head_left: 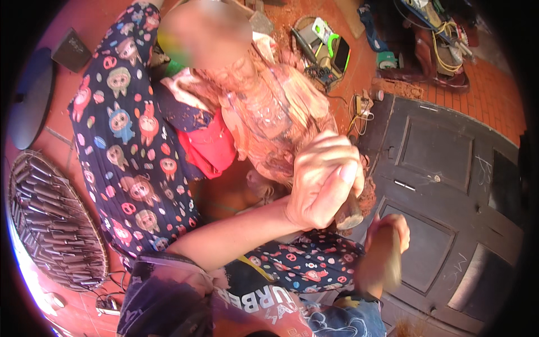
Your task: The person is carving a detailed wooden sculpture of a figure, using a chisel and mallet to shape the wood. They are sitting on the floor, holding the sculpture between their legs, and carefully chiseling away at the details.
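From the lower left my left forearm rises across the patterned trousers (129,140) to my left hand (323,180), fingers (337,168) curled tight round a dark chisel handle (349,212) pressed into the reddish wood carving (269,118), which lies on my lap, long axis running up-left to lower-right. Just right and lower, my right hand (387,247) grips an upright wooden mallet (393,261), blurred, above the dark door panel (449,185).
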`<state>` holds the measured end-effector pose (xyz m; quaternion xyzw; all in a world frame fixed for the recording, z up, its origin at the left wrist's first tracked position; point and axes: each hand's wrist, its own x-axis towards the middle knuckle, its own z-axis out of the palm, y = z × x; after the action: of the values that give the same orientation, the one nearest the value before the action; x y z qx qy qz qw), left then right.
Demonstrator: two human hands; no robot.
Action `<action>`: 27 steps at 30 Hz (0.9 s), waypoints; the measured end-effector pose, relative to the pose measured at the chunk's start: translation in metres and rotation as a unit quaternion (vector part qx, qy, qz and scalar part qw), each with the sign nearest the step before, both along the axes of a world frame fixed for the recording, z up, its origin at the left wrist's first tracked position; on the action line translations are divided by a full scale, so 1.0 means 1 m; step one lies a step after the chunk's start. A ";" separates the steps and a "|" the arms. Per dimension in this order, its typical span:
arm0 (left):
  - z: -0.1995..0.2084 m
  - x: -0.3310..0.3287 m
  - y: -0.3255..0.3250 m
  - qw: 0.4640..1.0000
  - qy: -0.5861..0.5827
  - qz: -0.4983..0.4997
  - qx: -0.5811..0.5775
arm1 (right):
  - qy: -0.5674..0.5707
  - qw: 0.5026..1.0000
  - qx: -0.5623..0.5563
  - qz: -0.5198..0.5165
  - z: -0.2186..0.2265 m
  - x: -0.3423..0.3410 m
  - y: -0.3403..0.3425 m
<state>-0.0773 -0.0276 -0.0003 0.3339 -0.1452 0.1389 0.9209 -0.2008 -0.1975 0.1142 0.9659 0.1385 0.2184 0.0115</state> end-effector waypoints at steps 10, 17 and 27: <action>-0.004 -0.003 -0.011 1.000 -0.019 -0.007 0.019 | 0.127 0.990 -0.050 -0.040 0.022 0.020 0.016; -0.011 0.000 0.007 1.000 0.013 -0.012 -0.019 | 0.154 0.988 -0.001 0.007 0.014 0.005 -0.009; 0.049 0.004 0.071 0.984 -0.046 -0.169 0.037 | 0.252 0.964 0.020 0.082 0.008 -0.005 -0.024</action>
<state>-0.0734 0.0432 0.0488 0.3314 -0.2467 -0.0086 0.9106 -0.2061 -0.2219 0.1220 0.9750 0.2116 -0.0295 -0.0609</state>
